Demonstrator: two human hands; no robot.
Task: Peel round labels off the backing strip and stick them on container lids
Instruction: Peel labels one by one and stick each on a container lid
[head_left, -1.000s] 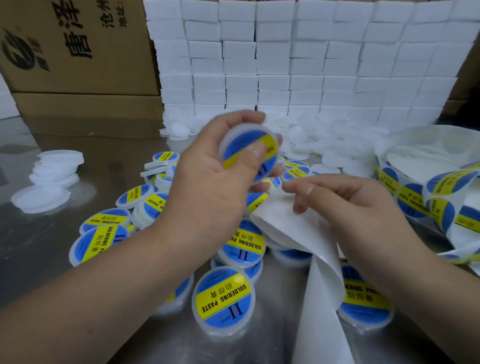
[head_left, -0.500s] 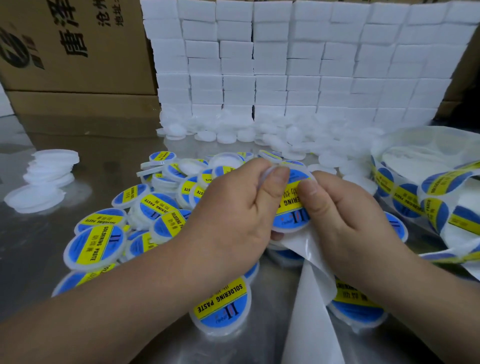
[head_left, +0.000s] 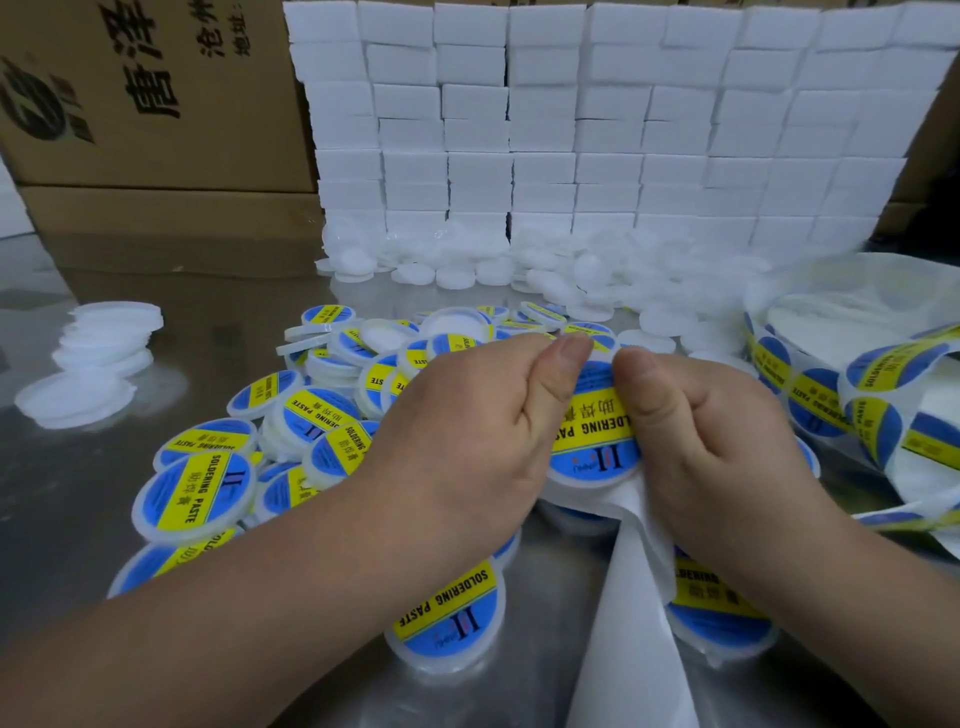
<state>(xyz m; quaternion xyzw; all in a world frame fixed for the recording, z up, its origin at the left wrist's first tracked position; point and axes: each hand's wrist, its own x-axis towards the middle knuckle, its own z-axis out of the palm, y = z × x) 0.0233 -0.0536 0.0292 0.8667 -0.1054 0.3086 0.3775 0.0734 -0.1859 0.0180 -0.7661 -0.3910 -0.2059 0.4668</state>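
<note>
Your right hand (head_left: 711, 441) had joined the left hand (head_left: 467, 441) on the lid (head_left: 587, 482).
Both gripped it, thumbs pressing the label (head_left: 597, 436).

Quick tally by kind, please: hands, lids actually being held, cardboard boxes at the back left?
Hands: 2, left hand and right hand
Held lid: 1
Cardboard boxes: 2
Total: 5
</note>
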